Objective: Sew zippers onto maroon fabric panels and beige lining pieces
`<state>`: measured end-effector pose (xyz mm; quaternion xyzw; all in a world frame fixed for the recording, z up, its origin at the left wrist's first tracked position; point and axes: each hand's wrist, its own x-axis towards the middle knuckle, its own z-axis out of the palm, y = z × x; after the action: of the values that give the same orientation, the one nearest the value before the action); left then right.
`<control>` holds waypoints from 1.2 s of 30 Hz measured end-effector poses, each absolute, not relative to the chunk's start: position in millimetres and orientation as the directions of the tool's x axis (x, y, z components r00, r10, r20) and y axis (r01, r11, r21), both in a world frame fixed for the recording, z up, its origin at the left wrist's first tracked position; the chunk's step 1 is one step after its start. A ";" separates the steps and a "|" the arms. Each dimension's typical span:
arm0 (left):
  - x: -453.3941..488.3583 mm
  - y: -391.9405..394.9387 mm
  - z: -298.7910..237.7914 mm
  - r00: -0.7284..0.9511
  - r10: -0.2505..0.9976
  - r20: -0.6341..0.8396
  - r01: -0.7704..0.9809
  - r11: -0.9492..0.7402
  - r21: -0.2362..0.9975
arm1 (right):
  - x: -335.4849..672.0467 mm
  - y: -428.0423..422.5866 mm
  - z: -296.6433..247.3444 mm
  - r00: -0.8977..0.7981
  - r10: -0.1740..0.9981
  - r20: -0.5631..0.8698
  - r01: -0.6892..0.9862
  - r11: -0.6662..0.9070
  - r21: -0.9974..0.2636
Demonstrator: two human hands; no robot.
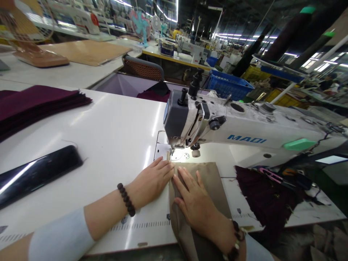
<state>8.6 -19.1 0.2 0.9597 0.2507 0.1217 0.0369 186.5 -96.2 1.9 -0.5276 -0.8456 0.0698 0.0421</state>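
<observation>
A taupe piece of fabric lies on the white sewing table in front of the presser foot of an industrial sewing machine, its lower end hanging over the front edge. My left hand reaches in from the left, fingers stretched forward, their tips at the fabric's left edge close to the lit needle area. Flat on the fabric lies my right hand, its fingers spread apart. Both wrists wear dark bead bracelets. Whether the fabric's top edge sits under the presser foot I cannot tell.
A stack of maroon fabric pieces and a shiny black long object lie on the left. Right of my hands are maroon cloth and pink-handled snips. Behind the machine stands a blue crate; an orange fan is back left.
</observation>
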 end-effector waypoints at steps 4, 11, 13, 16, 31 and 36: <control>8.5 -14.9 2.6 0.842 0.507 0.184 0.504 -0.861 0.069 | 181.9 -92.1 1.6 -0.410 0.912 0.025 0.898 0.409 -0.165; 6.2 -15.4 5.3 0.816 0.556 0.156 0.558 -0.829 0.035 | 179.0 -85.8 1.3 -0.402 0.915 0.036 0.896 0.401 -0.188; 6.6 -11.8 6.5 0.799 0.581 0.157 0.584 -0.811 0.028 | 177.4 -78.4 2.2 -0.397 0.917 0.037 0.897 0.396 -0.194; 8.4 0.0 7.2 0.775 0.616 0.144 0.621 -0.783 0.009 | 174.0 -63.2 3.2 -0.383 0.923 0.044 0.901 0.384 -0.205; -7.7 -91.8 39.2 0.881 0.407 0.241 0.288 -0.866 0.409 | 188.5 -42.4 7.2 -0.450 0.891 0.061 0.841 0.445 -0.307; -14.2 -106.5 37.6 0.904 0.358 0.233 0.242 -0.879 0.411 | 190.1 -43.5 9.5 -0.472 0.879 0.070 0.833 0.470 -0.293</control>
<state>-14.2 -106.5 37.6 0.9572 0.1567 0.1525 0.1896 190.1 -43.5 9.5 -0.5030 -0.8508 0.1094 0.1057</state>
